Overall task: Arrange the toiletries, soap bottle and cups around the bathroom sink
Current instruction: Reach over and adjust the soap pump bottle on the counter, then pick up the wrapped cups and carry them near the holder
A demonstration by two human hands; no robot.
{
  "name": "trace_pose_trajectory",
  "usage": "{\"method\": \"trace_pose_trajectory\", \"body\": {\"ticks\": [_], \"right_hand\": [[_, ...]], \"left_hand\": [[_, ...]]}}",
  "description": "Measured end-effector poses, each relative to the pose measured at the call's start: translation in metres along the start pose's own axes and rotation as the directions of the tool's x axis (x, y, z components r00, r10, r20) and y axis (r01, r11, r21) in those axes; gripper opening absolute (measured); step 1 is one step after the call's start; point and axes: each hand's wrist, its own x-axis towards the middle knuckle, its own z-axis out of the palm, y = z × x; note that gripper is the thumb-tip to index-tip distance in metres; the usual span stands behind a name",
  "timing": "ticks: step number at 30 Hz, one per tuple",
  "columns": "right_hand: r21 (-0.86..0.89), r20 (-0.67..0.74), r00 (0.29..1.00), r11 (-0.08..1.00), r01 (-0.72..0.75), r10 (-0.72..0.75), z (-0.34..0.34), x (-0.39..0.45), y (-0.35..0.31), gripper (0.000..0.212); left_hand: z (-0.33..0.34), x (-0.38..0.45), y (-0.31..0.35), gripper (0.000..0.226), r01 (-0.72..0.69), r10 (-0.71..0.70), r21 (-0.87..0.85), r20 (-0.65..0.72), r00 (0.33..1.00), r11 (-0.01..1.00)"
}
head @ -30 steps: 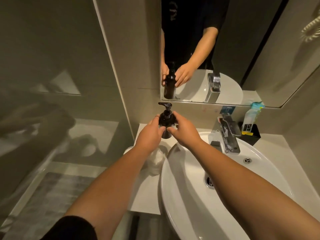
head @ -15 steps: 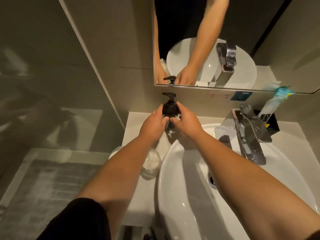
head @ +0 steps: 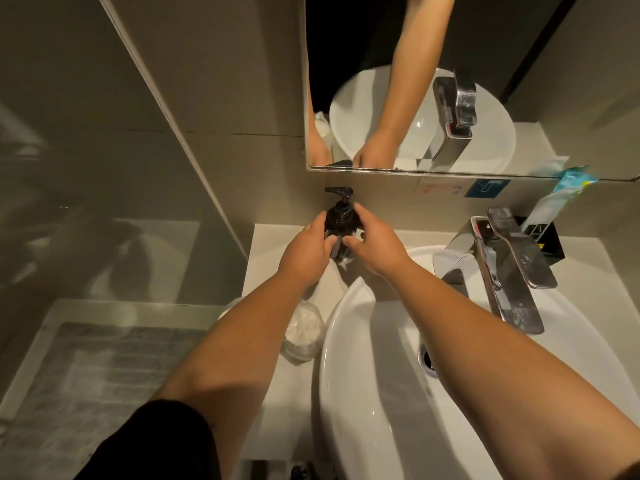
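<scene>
The dark plastic soap bottle with a black pump head [head: 341, 220] stands upright at the back edge of the pale worktop [head: 277, 382], close to its back left corner and just left of the white oval ceramic basin [head: 349, 393], with its spout pointing left. The left hand [head: 304, 252] and the right hand [head: 375, 245] cup it from either side, fingers curled round its body and both holding it, so it looks as though it is being set or squared in its spot. Both forearms reach straight out over the front of the worktop, the right one crossing above the basin. By my reckoning the bottle is nearly placed. The clear wrapped plastic cup [head: 304, 330], lying beside the basin's left rim and partly hidden by the left forearm, seems not yet dealt with, and the blue-topped toiletry sachet [head: 550, 202] standing in a black box [head: 547, 237] at the back right, beyond the chrome tap [head: 509, 268], may need tidying too.
</scene>
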Motion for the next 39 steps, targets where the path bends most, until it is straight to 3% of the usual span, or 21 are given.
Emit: {"method": "trace_pose_trajectory", "body": {"ticks": [8,18,22,31,36,39], "right_hand": [[-0.074,0.013,0.998,0.996,-0.058,0.059,-0.01,-0.012,-0.004,0.077],[-0.111,0.015,0.991,0.985,0.13,-0.129,-0.009,-0.082,-0.045,0.063],[-0.145,0.103,0.979,0.971,0.192,-0.178,0.002,-0.112,-0.058,0.063],[-0.256,0.329,0.927,0.928,0.27,-0.179,0.022,-0.146,-0.047,0.07],[-0.434,0.329,0.92,0.831,0.348,-0.213,0.036,-0.139,-0.049,0.059],[-0.479,0.304,0.927,0.806,0.349,-0.22,0.04,-0.135,-0.049,0.044]], "left_hand": [[-0.018,-0.011,0.007,0.059,0.034,-0.039,0.116,0.039,0.998,0.993],[-0.079,-0.092,-0.006,0.052,0.074,-0.062,0.255,-0.054,0.997,0.964],[-0.088,-0.14,-0.001,0.049,0.113,-0.094,0.214,-0.098,0.991,0.97],[-0.038,-0.202,0.007,0.048,0.182,-0.175,0.055,-0.107,0.979,0.982],[-0.023,-0.193,-0.002,0.046,0.23,-0.229,-0.002,-0.091,0.969,0.973],[-0.016,-0.186,-0.005,0.041,0.174,-0.174,-0.001,-0.08,0.982,0.985]]}}
